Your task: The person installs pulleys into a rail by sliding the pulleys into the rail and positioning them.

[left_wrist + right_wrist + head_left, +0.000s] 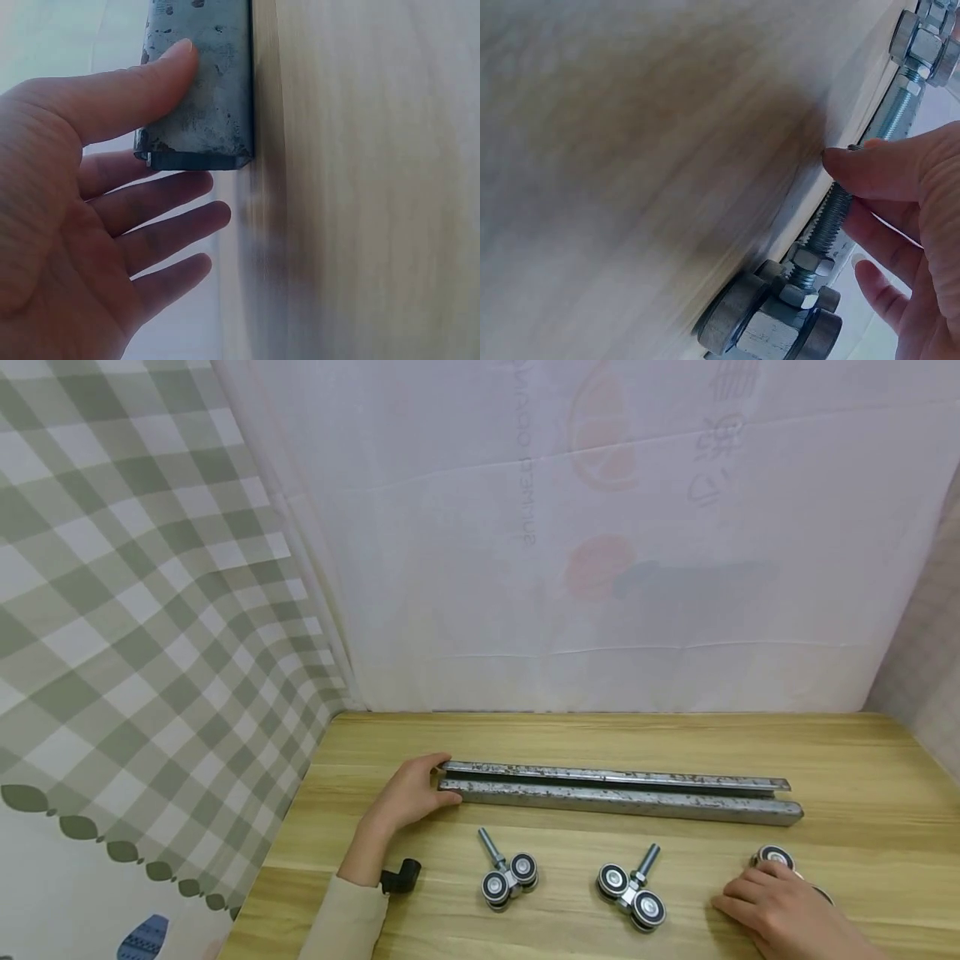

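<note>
Left hand (411, 793) reached forward to the near-left end of the steel rail (622, 802), which lay lengthwise on the bench (862, 752); thumb on its near side, index finger behind, pinching the end, remaining fingers loosely extended below; right hand (780, 906) hung low, fingers pointing down, thumb and fingertips gripping the threaded stem of the rightmost roller (775, 857); two other rollers (632, 897) lay between the hands.

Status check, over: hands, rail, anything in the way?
Left hand grips metal rail at its left end. Right hand pinches bolt of rightmost roller. Possible clutter: middle roller and left roller, in front of rail.
</note>
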